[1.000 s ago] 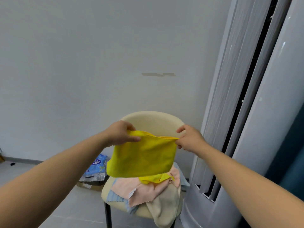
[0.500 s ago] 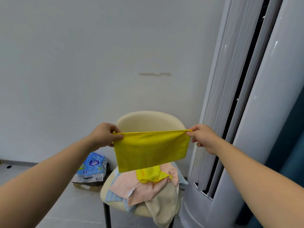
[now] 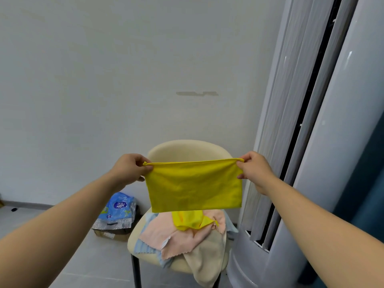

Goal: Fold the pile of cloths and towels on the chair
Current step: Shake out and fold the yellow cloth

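A: Where do we have the yellow cloth (image 3: 195,186)?

B: We hold it up in the air in front of the chair (image 3: 187,149), on the near side of its backrest. It hangs flat as a wide rectangle. Its top edge is pulled straight and level, and its lower edge is just above the pile on the seat.

A: And our hands?

B: Our left hand (image 3: 129,168) pinches the top left corner between thumb and fingers. Our right hand (image 3: 254,170) pinches the top right corner the same way. Both our bare arms reach out from the near edge.

A: What do we see on the seat?

B: A second yellow cloth (image 3: 190,220) lies crumpled on top of a pink cloth (image 3: 166,235). A light blue cloth (image 3: 145,249) pokes out underneath at the left. A beige towel (image 3: 205,260) droops over the near right edge of the seat.

A: And around the chair?

B: On the right, a white tower air conditioner (image 3: 332,142) stands just beside it. On the left, a blue tissue pack (image 3: 118,207) rests on a cardboard box (image 3: 112,233) on the floor (image 3: 93,267), close to the far wall (image 3: 104,80).
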Demonstrator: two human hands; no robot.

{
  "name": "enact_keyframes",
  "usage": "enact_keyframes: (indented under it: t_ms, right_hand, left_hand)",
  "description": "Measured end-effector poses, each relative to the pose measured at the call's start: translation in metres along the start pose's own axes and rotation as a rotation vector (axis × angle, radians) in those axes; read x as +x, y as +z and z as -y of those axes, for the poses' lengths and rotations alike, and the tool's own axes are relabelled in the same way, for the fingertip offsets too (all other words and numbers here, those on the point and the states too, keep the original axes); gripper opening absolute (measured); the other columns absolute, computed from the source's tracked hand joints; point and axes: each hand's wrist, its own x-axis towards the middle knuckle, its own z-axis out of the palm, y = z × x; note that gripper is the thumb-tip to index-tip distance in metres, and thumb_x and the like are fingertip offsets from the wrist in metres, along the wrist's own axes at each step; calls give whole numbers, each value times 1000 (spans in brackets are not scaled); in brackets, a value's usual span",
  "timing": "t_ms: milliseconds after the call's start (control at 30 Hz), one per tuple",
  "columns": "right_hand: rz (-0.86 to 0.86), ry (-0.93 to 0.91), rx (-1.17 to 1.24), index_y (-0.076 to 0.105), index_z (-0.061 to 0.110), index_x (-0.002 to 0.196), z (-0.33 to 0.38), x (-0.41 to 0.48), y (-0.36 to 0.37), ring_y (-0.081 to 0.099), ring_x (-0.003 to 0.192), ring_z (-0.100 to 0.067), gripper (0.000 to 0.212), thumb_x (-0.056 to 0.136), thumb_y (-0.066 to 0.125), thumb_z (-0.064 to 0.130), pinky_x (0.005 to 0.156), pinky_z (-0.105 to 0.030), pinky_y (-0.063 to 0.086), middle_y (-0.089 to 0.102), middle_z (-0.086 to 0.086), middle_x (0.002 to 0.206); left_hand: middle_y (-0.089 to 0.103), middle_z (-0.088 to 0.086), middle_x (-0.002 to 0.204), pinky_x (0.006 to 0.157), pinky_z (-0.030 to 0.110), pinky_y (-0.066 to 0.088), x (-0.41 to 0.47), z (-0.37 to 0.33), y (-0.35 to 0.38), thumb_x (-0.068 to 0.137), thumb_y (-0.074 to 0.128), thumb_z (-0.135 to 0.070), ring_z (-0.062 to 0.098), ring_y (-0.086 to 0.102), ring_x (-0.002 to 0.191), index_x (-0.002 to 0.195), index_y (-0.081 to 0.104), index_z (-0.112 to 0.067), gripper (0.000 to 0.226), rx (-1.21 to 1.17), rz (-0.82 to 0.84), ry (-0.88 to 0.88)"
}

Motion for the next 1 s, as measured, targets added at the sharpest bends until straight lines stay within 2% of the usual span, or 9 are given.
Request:
enact_keyframes:
  t_ms: [167,300,433,533,633,700,833,900,1000]
  right_hand:
    - [124,45,117,60,6,90,-4,1,-11,67,90,-30,15,87,67,-7,75,-35,61,62,-18,101]
    - [306,49,131,70,3,99,-7,-2,-20,70,92,-26,18,83,76,3,72,-29,61,69,-15,100]
    - [434,136,221,71,-2,98,-10,-4,-29,70,88,-26,16,84,74,5,73,-34,63,71,-14,93]
    - [411,193,169,71,5,100,-13,-3,-26,68,85,-23,16,86,74,12,76,-37,59,71,-10,93]
    - [212,159,-205,72,10,90,-14,-1,-10,60,72,-20,8,86,75,16,65,-30,46,67,-9,85]
    - [157,142,-320,68,7,92,-9,-5,6,56,70,-24,6,86,67,9,58,-32,46,60,-14,87]
    - [281,166,-335,52,13,104,11,-22,31,59,66,-33,20,92,44,0,59,-42,58,53,-17,92]
    - [387,181,-308,56,12,103,19,-29,37,62,62,-35,24,94,40,-3,65,-47,62,54,-19,91]
    - [469,132,-246,68,8,86,31,-35,39,68,70,-35,26,92,47,-5,71,-46,63,62,-20,87]
  left_hand:
    - [71,18,90,69,30,60,-5,2,-10,90,70,-9,28,70,83,100,72,-5,11,-77,97,36]
    - [73,19,93,67,27,60,-9,4,-19,89,71,-10,27,70,83,104,72,-3,16,-156,184,54]
    - [72,14,88,66,26,59,-11,7,-28,74,78,-21,21,67,78,92,77,-7,22,-318,331,-70]
    - [69,12,85,63,26,58,-9,9,-28,80,75,-17,19,66,73,93,72,-5,18,-346,395,-157]
    - [65,15,81,60,29,57,-5,8,-3,90,69,-14,21,65,68,94,64,-3,13,-202,304,-203]
    - [62,18,78,54,31,58,-3,5,22,92,69,-14,24,64,61,95,62,-1,15,-104,160,-240]
    - [64,23,84,62,40,63,-2,-11,58,92,68,-11,31,69,64,100,61,4,18,-110,90,-252]
    - [66,27,93,69,46,63,-4,-18,68,90,69,-8,37,72,75,105,59,5,22,-108,105,-217]
    - [65,24,98,73,49,62,-11,-28,76,86,71,-5,40,72,83,101,59,-3,20,-90,142,-147]
